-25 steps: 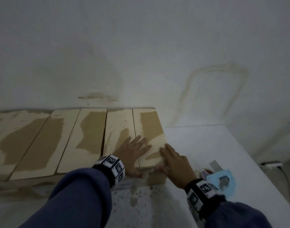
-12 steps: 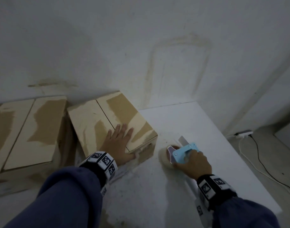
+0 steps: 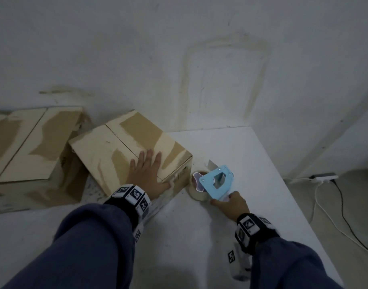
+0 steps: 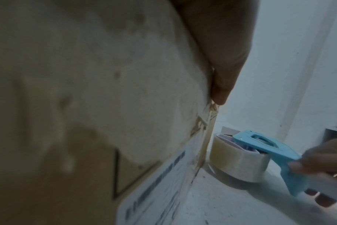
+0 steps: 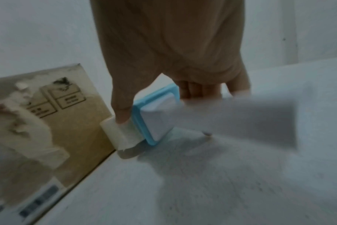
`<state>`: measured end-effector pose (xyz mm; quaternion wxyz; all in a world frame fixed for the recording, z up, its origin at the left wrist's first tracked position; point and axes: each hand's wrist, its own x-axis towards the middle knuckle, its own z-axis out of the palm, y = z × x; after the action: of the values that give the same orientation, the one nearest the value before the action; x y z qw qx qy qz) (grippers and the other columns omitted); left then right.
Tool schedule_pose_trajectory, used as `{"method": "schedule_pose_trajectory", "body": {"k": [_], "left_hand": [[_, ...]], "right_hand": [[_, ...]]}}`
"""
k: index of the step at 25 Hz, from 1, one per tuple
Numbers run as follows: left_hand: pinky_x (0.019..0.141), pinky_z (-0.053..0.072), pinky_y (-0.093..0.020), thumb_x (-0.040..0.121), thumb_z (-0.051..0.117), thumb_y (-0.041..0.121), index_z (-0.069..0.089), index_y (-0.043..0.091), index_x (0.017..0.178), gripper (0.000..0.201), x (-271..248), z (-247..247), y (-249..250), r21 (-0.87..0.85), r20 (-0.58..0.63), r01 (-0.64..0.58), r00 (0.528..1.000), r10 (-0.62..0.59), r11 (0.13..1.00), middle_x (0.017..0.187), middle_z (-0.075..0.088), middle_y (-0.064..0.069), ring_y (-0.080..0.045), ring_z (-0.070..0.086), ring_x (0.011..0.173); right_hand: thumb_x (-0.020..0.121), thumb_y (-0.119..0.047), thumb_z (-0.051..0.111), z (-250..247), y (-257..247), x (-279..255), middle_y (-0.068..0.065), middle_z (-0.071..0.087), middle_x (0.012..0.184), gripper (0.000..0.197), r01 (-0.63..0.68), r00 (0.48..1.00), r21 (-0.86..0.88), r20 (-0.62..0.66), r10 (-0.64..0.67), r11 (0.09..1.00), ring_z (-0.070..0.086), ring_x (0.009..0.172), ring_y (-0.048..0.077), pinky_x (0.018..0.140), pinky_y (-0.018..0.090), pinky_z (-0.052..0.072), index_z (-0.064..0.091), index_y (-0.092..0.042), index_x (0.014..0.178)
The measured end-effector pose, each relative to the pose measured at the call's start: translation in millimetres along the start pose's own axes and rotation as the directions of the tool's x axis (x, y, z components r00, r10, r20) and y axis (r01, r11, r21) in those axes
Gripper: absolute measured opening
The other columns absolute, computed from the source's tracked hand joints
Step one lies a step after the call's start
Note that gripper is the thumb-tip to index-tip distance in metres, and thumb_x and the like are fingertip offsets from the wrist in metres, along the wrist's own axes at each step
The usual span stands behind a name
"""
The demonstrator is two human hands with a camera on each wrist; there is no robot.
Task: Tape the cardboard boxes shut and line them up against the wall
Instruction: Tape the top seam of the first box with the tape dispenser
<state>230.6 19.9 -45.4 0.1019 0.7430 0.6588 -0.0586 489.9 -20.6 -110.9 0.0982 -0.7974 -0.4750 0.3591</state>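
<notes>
The left hand (image 3: 146, 176) lies flat, fingers spread, on the near right corner of the skewed cardboard box (image 3: 124, 149) on the white table (image 3: 252, 155). Just right of it, the right hand (image 3: 233, 205) curls round the handle of the blue tape dispenser (image 3: 216, 182), thumb on the roll.

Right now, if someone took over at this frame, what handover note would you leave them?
Left hand rests flat on the angled cardboard box, its centre seam untaped.
Right hand grips the blue tape dispenser on the white table, beside that box.
Another box sits against the wall to the left.
Left: tape the angled box, then square it against the wall.
</notes>
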Motion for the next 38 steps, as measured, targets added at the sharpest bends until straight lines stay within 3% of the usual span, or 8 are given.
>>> {"method": "schedule_pose_trajectory", "body": {"k": [4, 8, 13, 14, 18, 23, 27, 38], "left_hand": [[0.118, -0.003, -0.05, 0.082, 0.04, 0.07, -0.014, 0.021, 0.149, 0.099, -7, 1, 18, -0.016, 0.029, 0.055, 0.998, -0.054, 0.998, 0.157, -0.02, -0.009, -0.029, -0.016, 0.145], [0.117, -0.004, -0.053, 0.079, 0.041, 0.072, -0.016, 0.018, 0.148, 0.105, -9, -5, 44, -0.068, 0.111, 0.108, 0.989, -0.1, 0.992, 0.155, -0.025, -0.013, -0.033, -0.02, 0.144], [0.119, 0.006, -0.045, 0.086, 0.044, 0.062, 0.007, 0.017, 0.151, 0.086, -13, -40, 63, -0.303, 0.268, 0.064, 0.963, 0.021, 0.951, 0.159, -0.007, -0.011, -0.03, -0.003, 0.147], [0.117, 0.018, -0.04, 0.091, 0.043, 0.053, 0.021, 0.013, 0.148, 0.073, -10, -53, 56, -0.501, 0.265, 0.111, 0.964, 0.03, 0.858, 0.158, 0.013, -0.012, -0.029, 0.015, 0.145], [0.073, 0.048, -0.032, 0.091, 0.039, 0.056, 0.051, 0.004, 0.12, 0.061, 2, -106, 5, -0.951, 0.305, 0.309, 0.939, -0.158, -0.004, 0.112, 0.06, -0.013, -0.027, 0.064, 0.092], [0.084, 0.051, -0.037, 0.082, 0.04, 0.071, 0.042, -0.009, 0.132, 0.094, 9, -124, -19, -0.845, 0.359, 0.382, 0.924, 0.132, -0.374, 0.125, 0.058, -0.025, -0.034, 0.065, 0.098], [0.072, 0.053, -0.03, 0.091, 0.045, 0.05, 0.056, -0.003, 0.122, 0.062, 20, -121, -32, -0.867, 0.298, 0.277, 0.954, 0.015, -0.415, 0.084, 0.074, -0.014, -0.023, 0.073, 0.069], [0.051, 0.055, -0.022, 0.096, 0.046, 0.021, 0.061, 0.009, 0.087, 0.021, 50, -109, -67, -0.895, 0.342, 0.307, 0.938, -0.056, -0.324, 0.065, 0.071, -0.006, -0.015, 0.069, 0.052]], "right_hand": [[0.072, -0.066, 0.059, -28, 7, 10, 0.011, 0.062, 0.093, 0.066, 0.095, 0.993, 0.281, -0.09, -0.073, 0.955, 0.058, 0.082, 0.026, 0.078, 0.039, 0.048, 0.056, -0.005, 0.096], [0.075, -0.062, 0.056, -79, -27, -9, 0.005, 0.063, 0.082, 0.062, 0.296, 0.955, 0.535, -0.171, -0.242, 0.791, 0.058, 0.068, 0.018, 0.055, 0.023, 0.045, 0.062, -0.005, 0.098], [0.077, -0.025, 0.073, -114, -97, -35, 0.005, 0.061, 0.074, 0.023, 0.44, 0.879, 0.542, -0.097, -0.467, 0.716, 0.055, 0.057, 0.016, 0.054, 0.027, 0.045, 0.06, -0.014, 0.092], [0.08, -0.02, 0.071, -115, -108, -41, 0.006, 0.057, 0.069, 0.016, 0.432, 0.87, 0.596, -0.077, -0.487, 0.677, 0.052, 0.054, 0.016, 0.052, 0.028, 0.043, 0.06, -0.012, 0.088], [0.084, -0.011, 0.064, -107, -146, -59, 0.005, 0.048, 0.06, 0.007, 0.381, 0.817, 0.727, 0.025, -0.577, 0.571, 0.045, 0.049, 0.015, 0.046, 0.024, 0.039, 0.058, -0.009, 0.081], [0.082, -0.01, 0.067, -84, -172, -67, 0.002, 0.047, 0.057, 0.012, 0.423, 0.742, 0.723, 0.069, -0.666, 0.546, 0.043, 0.048, 0.014, 0.045, 0.025, 0.037, 0.057, -0.01, 0.078], [0.077, -0.015, 0.071, -67, -179, -64, 0.0, 0.048, 0.056, 0.014, 0.44, 0.723, 0.719, 0.072, -0.687, 0.539, 0.043, 0.048, 0.014, 0.045, 0.025, 0.037, 0.059, -0.009, 0.08], [0.081, -0.011, 0.07, -37, -193, -45, 0.003, 0.055, 0.058, 0.01, 0.546, 0.678, 0.645, 0.034, -0.734, 0.535, 0.05, 0.049, 0.018, 0.047, 0.025, 0.044, 0.062, -0.006, 0.083]]}}
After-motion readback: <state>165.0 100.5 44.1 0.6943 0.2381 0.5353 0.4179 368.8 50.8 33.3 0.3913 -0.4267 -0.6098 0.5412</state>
